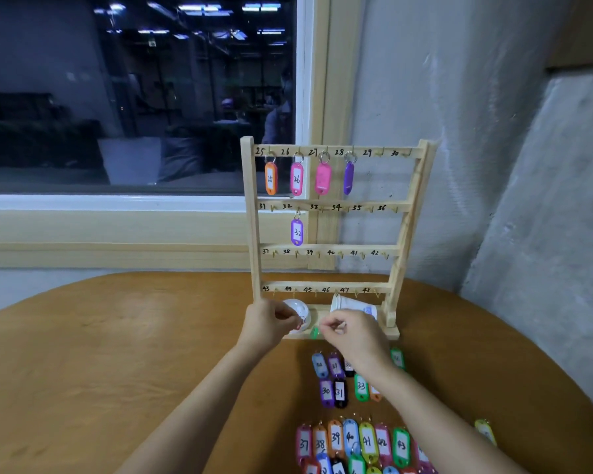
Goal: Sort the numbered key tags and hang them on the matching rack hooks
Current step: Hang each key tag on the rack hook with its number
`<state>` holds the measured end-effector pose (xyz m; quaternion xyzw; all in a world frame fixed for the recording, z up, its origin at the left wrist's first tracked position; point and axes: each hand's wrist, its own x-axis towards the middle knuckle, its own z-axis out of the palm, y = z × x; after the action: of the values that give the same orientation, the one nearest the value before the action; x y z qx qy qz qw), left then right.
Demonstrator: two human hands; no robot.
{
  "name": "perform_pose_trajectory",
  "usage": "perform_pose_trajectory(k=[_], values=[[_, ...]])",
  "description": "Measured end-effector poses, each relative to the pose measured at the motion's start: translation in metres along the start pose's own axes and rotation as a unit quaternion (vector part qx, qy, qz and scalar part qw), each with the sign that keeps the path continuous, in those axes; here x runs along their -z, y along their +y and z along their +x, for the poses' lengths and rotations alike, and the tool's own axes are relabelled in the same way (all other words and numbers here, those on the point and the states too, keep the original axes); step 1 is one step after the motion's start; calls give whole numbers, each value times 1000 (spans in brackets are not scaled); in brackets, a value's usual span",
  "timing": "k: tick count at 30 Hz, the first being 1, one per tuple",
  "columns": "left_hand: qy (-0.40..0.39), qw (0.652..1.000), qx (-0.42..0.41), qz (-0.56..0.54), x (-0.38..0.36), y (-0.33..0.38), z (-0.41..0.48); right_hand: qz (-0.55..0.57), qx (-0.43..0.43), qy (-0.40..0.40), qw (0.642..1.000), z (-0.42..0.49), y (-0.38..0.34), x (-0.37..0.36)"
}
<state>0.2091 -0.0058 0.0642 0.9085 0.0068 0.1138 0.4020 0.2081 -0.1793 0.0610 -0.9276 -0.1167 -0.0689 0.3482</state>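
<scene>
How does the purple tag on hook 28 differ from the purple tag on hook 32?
The tag on hook 28 hangs from the rack's top rail; the tag on hook 32 hangs one rail lower. The tag on hook 28 is turned nearly edge-on, so no number shows; the tag on hook 32 faces the camera and reads 32. Both are purple and hang by metal rings.

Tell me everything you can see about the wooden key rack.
The key rack is pale bare wood, standing upright on the table: two side posts, a base plank, four crossbars with small hooks and handwritten numbers 25 to 48. Four tags hang on the top bar, a purple tag 32 on the second; the lower two bars carry none.
</scene>
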Motion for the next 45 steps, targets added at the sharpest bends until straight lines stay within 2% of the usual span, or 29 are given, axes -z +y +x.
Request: perform_pose_trajectory(k=[5, 10, 15, 20, 27, 36, 45], values=[[9, 997, -25, -72, 27, 55, 19, 63, 26, 48, 996, 22, -17, 53], [27, 985, -61, -157, 47, 121, 33, 70, 60, 118, 989, 40, -37, 116], [81, 968, -81, -225, 55, 177, 49, 77, 82, 182, 977, 59, -48, 164], [121, 953, -90, -263, 55, 210, 65, 71, 105, 200, 972, 74, -52, 193], [164, 957, -65, -232, 49, 223, 86, 72, 110, 209, 969, 89, -52, 207], [197, 967, -72, -148, 38, 219, 98, 98, 95, 213, 968, 99, -69, 204], [206, 969, -112, -75, 39, 207, 93, 37, 32, 295, 954, 105, -83, 191]])
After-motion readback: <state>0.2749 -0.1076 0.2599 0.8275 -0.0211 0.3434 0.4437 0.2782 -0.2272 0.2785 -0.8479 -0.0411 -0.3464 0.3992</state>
